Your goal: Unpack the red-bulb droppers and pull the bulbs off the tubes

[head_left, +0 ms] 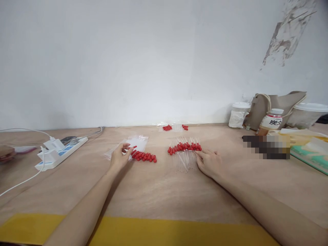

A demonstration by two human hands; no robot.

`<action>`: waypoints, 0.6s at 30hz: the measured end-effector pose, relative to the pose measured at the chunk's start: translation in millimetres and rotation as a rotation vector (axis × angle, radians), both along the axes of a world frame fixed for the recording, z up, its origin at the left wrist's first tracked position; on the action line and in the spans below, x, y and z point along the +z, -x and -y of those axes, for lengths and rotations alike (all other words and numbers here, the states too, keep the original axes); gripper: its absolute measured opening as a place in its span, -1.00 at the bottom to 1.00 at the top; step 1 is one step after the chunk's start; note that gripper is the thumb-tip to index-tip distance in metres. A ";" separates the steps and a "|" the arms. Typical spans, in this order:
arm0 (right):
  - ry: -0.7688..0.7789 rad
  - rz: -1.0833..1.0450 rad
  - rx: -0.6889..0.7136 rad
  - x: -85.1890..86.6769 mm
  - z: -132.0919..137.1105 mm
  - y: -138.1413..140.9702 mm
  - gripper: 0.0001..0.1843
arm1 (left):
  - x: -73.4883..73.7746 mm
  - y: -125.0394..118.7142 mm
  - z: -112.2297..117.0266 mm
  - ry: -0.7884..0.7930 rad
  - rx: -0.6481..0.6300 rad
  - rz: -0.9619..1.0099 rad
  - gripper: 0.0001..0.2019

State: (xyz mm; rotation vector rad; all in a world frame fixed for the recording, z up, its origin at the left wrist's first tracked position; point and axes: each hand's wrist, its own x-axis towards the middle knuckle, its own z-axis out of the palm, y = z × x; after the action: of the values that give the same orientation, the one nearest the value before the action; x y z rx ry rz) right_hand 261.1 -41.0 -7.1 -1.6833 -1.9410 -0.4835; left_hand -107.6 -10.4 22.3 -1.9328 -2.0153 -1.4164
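My left hand [120,156] is closed in a pinch, with a small red rubber bulb [135,147] at its fingertips. Just right of it lies a cluster of the same red bulbs [145,156], beside a clear zip bag [140,140]. A row of thin clear tubes [185,162] with red bulbs [183,147] set along them spreads across the middle of the table. At the right end of that row is my right hand [208,162], its fingertips closed against the tubes; exactly what they pinch is too small to make out.
Two small heaps of red pieces [167,127] lie on clear plastic near the wall. A power strip [63,155] with cables and another person's hand [6,153] are at left. At right stand a lidded cup [238,114], a bottle [271,122] and a bag [278,104].
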 end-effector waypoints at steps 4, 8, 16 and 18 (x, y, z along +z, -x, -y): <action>0.035 0.032 0.032 1.5 2.8 2.4 -0.69 | -3.5 -4.0 -0.7 0.049 -0.002 -0.097 -0.69; 0.041 0.044 0.050 1.4 5.0 5.1 -0.70 | -4.8 -5.6 0.0 0.140 0.024 -0.135 -0.72; 0.072 0.094 0.098 -2.5 9.8 5.4 -0.63 | -0.3 -1.7 2.7 0.075 0.078 -0.116 -0.70; 0.094 0.102 0.112 -3.4 10.5 4.5 -0.58 | 2.1 -5.1 6.3 -0.049 0.094 -0.159 -0.73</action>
State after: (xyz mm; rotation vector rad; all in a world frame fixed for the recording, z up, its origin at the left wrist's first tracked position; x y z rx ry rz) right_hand 256.5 -51.5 -10.5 -1.6239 -2.1491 -0.4493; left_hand -102.6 -16.8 24.5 -1.8411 -1.9537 -1.2380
